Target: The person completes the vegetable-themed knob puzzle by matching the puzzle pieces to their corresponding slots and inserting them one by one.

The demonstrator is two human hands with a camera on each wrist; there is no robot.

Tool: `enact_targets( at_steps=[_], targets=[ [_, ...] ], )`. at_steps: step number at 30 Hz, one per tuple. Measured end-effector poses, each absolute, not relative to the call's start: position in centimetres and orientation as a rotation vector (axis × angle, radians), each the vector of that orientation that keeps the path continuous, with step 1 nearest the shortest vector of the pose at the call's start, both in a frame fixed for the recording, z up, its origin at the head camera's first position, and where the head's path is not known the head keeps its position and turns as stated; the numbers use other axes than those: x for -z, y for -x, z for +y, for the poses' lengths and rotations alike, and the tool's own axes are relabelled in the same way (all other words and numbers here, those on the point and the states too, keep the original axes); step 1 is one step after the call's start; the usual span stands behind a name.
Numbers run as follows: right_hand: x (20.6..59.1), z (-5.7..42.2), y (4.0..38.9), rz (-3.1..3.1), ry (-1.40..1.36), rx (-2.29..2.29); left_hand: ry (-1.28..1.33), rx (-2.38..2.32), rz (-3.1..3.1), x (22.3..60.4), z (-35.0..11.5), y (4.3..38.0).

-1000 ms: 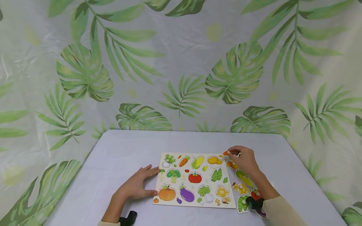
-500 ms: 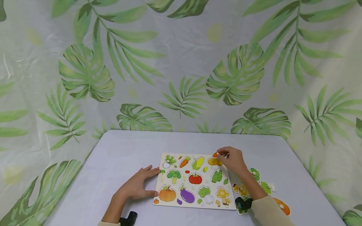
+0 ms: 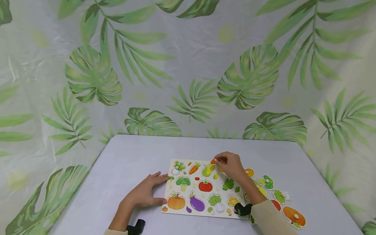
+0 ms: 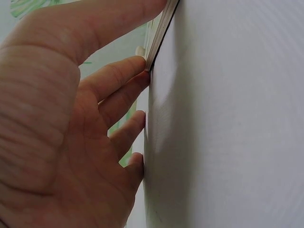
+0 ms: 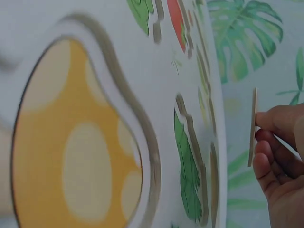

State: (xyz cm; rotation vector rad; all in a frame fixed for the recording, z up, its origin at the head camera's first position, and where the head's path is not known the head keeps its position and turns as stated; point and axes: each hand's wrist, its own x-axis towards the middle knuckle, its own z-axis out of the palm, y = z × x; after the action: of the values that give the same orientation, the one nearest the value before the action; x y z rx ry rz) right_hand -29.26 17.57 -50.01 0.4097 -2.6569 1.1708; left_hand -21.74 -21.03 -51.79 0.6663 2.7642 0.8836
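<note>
My left hand (image 3: pixel 144 192) lies on the table with thumb and fingers spread, tips touching the left edge of a vegetable puzzle board (image 3: pixel 216 187). In the left wrist view, the board's layered edge (image 4: pixel 161 38) meets the fingertips. My right hand (image 3: pixel 230 164) pinches a slim orange puzzle piece (image 3: pixel 212 161) by its pale knob. It overlaps the board's top edge near the corn picture (image 3: pixel 208 170). The right wrist view shows this piece edge-on (image 5: pixel 253 128) between thumb and fingers; the potato picture is mostly hidden behind the hand.
Several loose knobbed pieces lie right of the board, among them a pumpkin (image 3: pixel 294 216), a broccoli (image 3: pixel 266 181) and a bok choy (image 3: pixel 282 196). My right forearm covers others. A leaf-patterned curtain (image 3: pixel 194 65) hangs behind the white table (image 3: pixel 141 153).
My right hand has carried the orange piece leftward, from beyond the board's top right corner to near the corn picture. The left hand stays at the board's edge.
</note>
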Motion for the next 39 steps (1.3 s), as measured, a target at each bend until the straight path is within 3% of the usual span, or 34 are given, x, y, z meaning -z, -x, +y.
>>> enact_targets(
  at_steps=[22, 39],
  targets=[
    [50.6, 11.3, 29.7, -2.756, -0.479, -1.162, -0.677, -0.922, 2.754, 51.7, -21.2, 21.7],
    [51.4, 9.2, 29.2, -2.826, -0.539, -1.208, -0.691, -0.903, 2.767, 52.0, -21.2, 21.9]
  ],
)
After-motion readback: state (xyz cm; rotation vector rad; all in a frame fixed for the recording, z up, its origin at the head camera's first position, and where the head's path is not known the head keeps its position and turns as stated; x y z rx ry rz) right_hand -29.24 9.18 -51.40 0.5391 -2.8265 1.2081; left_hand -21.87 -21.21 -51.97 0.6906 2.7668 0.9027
